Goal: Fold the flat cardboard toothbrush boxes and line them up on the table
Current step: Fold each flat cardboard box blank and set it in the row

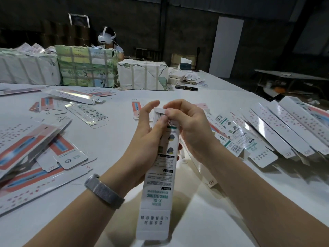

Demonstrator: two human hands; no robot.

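Observation:
I hold one long white toothbrush box [158, 189] upright-tilted above the white table [204, 220], its open flap end toward me. My left hand [147, 138] grips the box's upper part from the left, thumb on its printed face. My right hand [188, 127] curls round the top from the right and pinches the small end flap with thumb and forefinger. Folded boxes [277, 129] lie side by side in a row at the right. Flat unfolded boxes [35, 145] lie scattered at the left.
Large wrapped bundles of stock [85, 66] stand along the table's far side. A person wearing a white headset [106, 38] sits behind them. More flat boxes [83, 111] lie mid-left. A dark phone [186, 88] and loose scraps lie at the back right.

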